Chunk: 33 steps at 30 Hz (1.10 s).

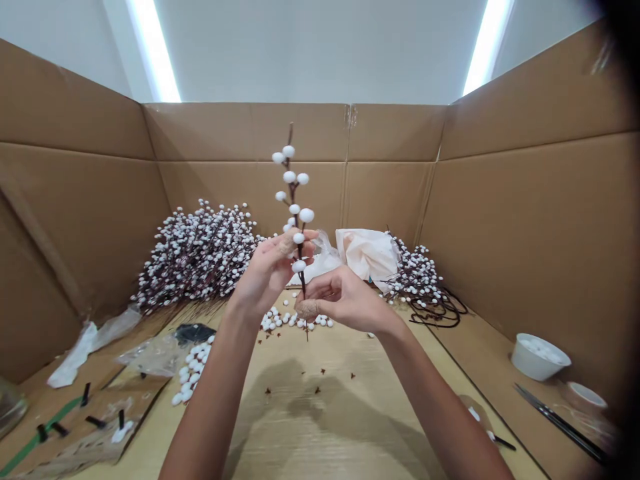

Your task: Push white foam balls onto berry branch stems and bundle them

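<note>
Upright in front of me is an artificial berry branch (pixel 293 193), a dark brown stem with several white berries along it. My left hand (pixel 273 263) grips it around the middle, fingers behind the stem and thumb near a berry. Lower down, my right hand (pixel 337 300) pinches the stem close to its bottom end. Brownish residue coats the fingertips of both hands. Below the hands, loose white berries (pixel 295 319) lie on the table (pixel 345 413), with small brown star-shaped bits (pixel 317 390) nearer me.
Finished-looking berry branches are heaped at back left (pixel 200 253), with a smaller heap (pixel 417 270) at back right beside dark cords (pixel 440 310). On the right are a white bowl (pixel 540 357), tweezers (pixel 560 421) and a tape roll (pixel 586 397). Cardboard walls (pixel 540 220) enclose the table.
</note>
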Each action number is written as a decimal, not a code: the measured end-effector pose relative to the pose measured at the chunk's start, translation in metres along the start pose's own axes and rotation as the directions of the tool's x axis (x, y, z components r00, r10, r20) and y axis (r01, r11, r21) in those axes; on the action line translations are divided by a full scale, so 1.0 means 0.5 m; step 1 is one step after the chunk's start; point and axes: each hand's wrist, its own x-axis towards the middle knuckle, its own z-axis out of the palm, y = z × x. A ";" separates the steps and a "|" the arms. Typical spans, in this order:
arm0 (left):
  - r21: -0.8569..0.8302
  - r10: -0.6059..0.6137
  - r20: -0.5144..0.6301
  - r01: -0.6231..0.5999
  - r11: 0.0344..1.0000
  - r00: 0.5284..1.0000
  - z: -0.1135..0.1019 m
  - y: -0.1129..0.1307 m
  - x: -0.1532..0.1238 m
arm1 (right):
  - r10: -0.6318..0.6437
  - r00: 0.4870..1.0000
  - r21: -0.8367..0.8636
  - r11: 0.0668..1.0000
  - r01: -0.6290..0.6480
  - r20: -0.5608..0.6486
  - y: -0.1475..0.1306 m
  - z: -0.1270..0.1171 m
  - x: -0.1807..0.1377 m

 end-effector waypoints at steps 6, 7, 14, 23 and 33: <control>0.081 0.006 0.064 -0.011 0.997 0.998 -0.061 0.025 0.004 | -0.026 0.989 -0.132 0.991 0.006 -0.147 0.005 0.006 -0.001; 0.108 0.076 0.040 -0.080 0.991 0.996 -0.065 0.033 0.001 | -0.040 0.987 -0.171 0.985 0.013 -0.154 0.010 0.010 0.000; 0.390 0.404 -0.138 -0.325 0.862 0.904 -0.039 0.064 -0.025 | -0.108 0.980 -0.458 0.889 0.020 -0.167 0.036 0.054 0.008; 0.424 0.471 -0.213 -0.353 0.834 0.856 -0.035 0.057 -0.025 | -0.154 0.967 -0.619 0.785 -0.003 -0.201 0.045 0.084 0.008; 0.439 0.486 -0.208 -0.363 0.822 0.849 -0.032 0.045 -0.018 | 0.116 0.978 -0.155 0.984 -0.090 0.170 0.120 -0.049 0.062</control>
